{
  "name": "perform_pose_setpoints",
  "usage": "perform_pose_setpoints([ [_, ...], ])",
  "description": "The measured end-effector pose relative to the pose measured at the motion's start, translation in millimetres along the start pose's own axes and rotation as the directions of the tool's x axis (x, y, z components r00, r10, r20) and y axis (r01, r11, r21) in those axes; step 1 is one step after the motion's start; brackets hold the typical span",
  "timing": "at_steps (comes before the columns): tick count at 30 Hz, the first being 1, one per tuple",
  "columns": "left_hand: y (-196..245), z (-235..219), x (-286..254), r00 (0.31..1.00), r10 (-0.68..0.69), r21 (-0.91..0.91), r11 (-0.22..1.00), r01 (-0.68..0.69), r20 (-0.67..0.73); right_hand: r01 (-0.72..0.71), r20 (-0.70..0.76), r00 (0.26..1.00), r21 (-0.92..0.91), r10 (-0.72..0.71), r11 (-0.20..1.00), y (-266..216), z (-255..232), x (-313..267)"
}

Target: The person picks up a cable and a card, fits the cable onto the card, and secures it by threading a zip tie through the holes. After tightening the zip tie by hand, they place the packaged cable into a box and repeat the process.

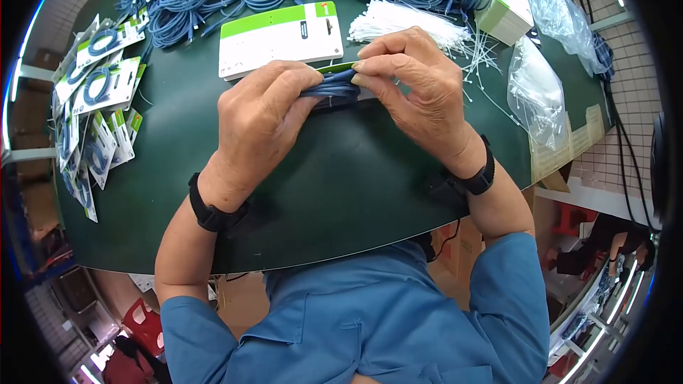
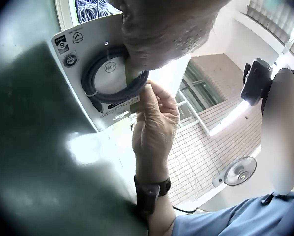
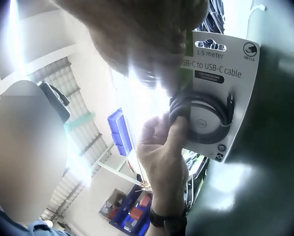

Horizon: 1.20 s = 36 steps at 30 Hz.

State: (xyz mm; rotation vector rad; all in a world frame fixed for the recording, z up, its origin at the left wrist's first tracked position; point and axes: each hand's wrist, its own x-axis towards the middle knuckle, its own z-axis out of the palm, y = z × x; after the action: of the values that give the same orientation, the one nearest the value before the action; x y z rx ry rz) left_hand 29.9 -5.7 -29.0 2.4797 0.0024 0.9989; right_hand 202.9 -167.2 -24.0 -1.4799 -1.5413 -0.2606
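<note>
While edge-on, cable coil (image 1: pixel 334 88) left-to-right.

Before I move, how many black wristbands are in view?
2: the left wristband, strapped below the left hand; the right wristband, below the right hand. Others may be hidden.

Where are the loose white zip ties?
Head view: the zip ties lie on the green table, top, right of centre, just beyond the right hand and left of the green-and-white card stack.
</note>
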Motion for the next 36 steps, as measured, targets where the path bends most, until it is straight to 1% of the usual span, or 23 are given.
perform_pose_setpoints([
  [1,-1,1,0,0.998,0.043,-0.009,0.999,-0.044,-0.038,-0.009,-0.001,1.000,0.004,0.009,1.000,0,1,-1],
  [2,-1,1,0,0.998,0.043,-0.008,0.999,-0.043,-0.038,-0.018,-0.002,1.000,0.007,0.018,1.000,0,2,-2],
  [6,5,-6,4,0.998,0.058,0.001,0.998,-0.058,0.016,0.005,0.003,1.000,-0.008,-0.005,1.000,1,1,-3],
  [9,12,-15,9,0.984,0.160,0.193,0.966,-0.172,0.080,0.012,-0.008,1.000,-0.017,-0.012,1.000,-1,4,-4],
  [10,11,-14,8,0.983,0.162,0.193,0.965,-0.176,0.086,0.015,-0.011,1.000,-0.022,-0.016,1.000,-2,5,-4],
  [13,9,-8,3,0.985,0.169,0.192,0.966,-0.173,0.040,0.024,-0.019,1.000,-0.033,-0.024,0.999,-3,5,-5],
  [14,9,-7,3,0.985,0.169,0.191,0.966,-0.174,0.042,0.029,-0.020,0.999,-0.040,-0.030,0.999,-3,5,-5],
  [17,7,-6,5,0.972,0.226,0.218,0.948,-0.233,0.056,0.032,-0.025,0.999,-0.052,-0.033,0.998,-5,6,-6],
  [22,-1,-4,9,0.962,0.268,0.204,0.940,-0.273,0.053,0.037,-0.037,0.999,-0.074,-0.040,0.997,-2,10,-6],
  [25,-2,-7,12,0.953,0.290,0.183,0.936,-0.302,0.089,0.034,-0.013,0.999,-0.051,-0.034,0.998,-3,8,-3],
  [27,-2,-8,13,0.950,0.301,0.166,0.936,-0.311,0.086,0.028,0.009,1.000,-0.058,-0.027,0.998,0,1,-1],
  [29,-1,-8,12,0.945,0.309,0.156,0.934,-0.322,0.102,-0.023,-0.040,0.999,0.037,0.025,0.999,4,-8,6],
  [30,-1,-8,11,0.947,0.309,0.143,0.937,-0.319,0.085,-0.046,-0.062,0.997,0.087,0.051,0.995,7,-13,7],
  [31,-1,-9,10,0.947,0.310,0.127,0.939,-0.318,0.082,-0.047,-0.050,0.997,0.072,0.051,0.996,12,-18,8],
  [32,-1,-10,10,0.947,0.311,0.113,0.941,-0.319,0.082,-0.164,-0.067,0.983,0.083,0.169,0.983,19,-24,9],
  [34,3,-10,10,0.947,0.312,0.090,0.944,-0.318,0.076,-0.388,-0.103,0.911,0.114,0.400,0.914,31,-38,10],
  [35,6,-11,11,0.944,0.319,0.075,0.943,-0.325,0.089,-0.392,-0.098,0.911,0.105,0.402,0.914,36,-43,10],
  [36,9,-11,11,0.941,0.324,0.061,0.942,-0.331,0.102,-0.433,0.027,0.901,-0.002,0.432,0.902,40,-49,10],
])
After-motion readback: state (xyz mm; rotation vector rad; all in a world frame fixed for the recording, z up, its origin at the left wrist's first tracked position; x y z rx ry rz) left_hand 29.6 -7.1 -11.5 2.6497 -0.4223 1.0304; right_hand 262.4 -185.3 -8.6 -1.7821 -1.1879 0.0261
